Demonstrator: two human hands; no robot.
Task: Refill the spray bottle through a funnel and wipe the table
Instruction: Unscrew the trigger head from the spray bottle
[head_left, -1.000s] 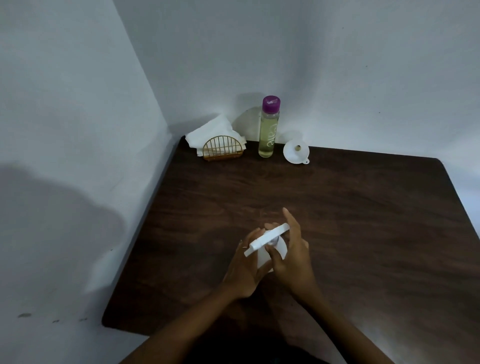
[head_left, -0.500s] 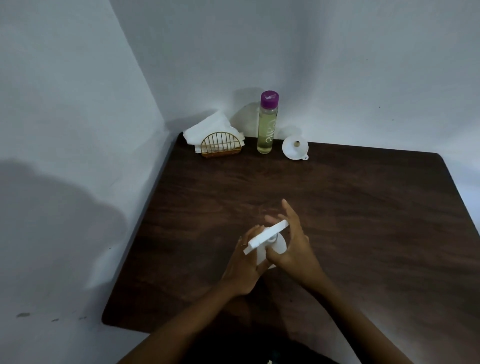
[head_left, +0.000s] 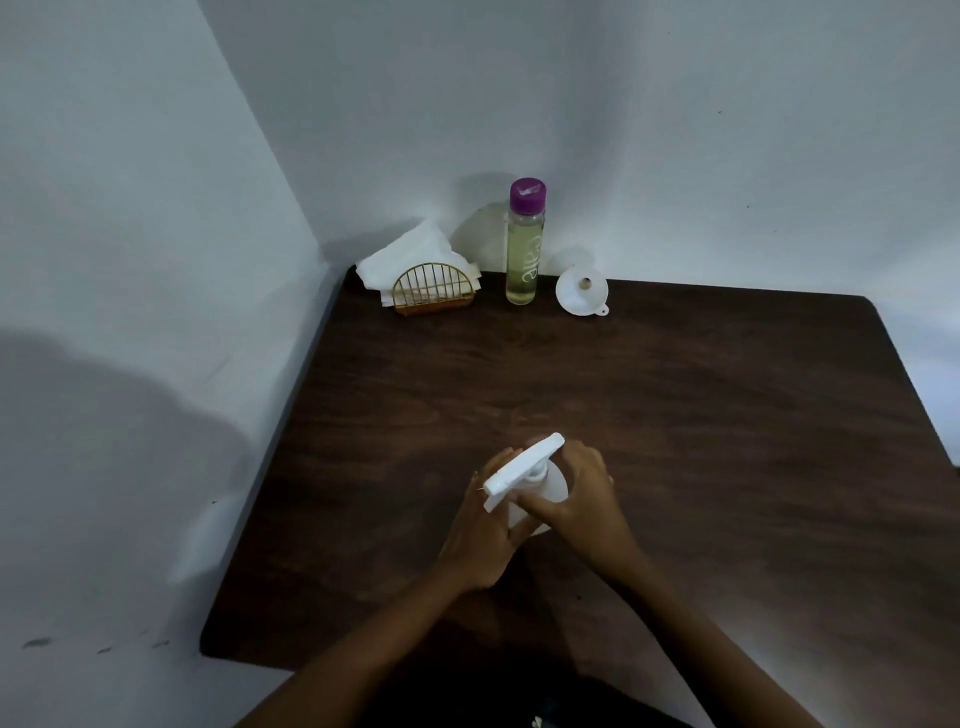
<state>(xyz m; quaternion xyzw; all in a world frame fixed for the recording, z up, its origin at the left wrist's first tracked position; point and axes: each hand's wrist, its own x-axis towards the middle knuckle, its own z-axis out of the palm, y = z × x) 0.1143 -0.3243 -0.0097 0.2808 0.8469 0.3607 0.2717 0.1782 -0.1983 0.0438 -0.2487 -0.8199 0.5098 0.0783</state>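
Near the front edge of the tabletop (head_left: 727, 467), a white spray bottle (head_left: 545, 486) stands between both hands. The left hand (head_left: 480, 540) wraps its fingers round the bottle's body, and the right hand (head_left: 582, 499) curls round the neck just under the white trigger head (head_left: 522, 464), which looks like the unscrewing step. To do it well, the left hand should pin the body flat to the wood while the right turns only the collar, then lifts the head straight up so the dip tube clears. Along the back edge wait the purple-capped bottle of pale liquid (head_left: 523, 249), the white funnel (head_left: 581, 292) and the napkins in a gold wire holder (head_left: 431, 283).
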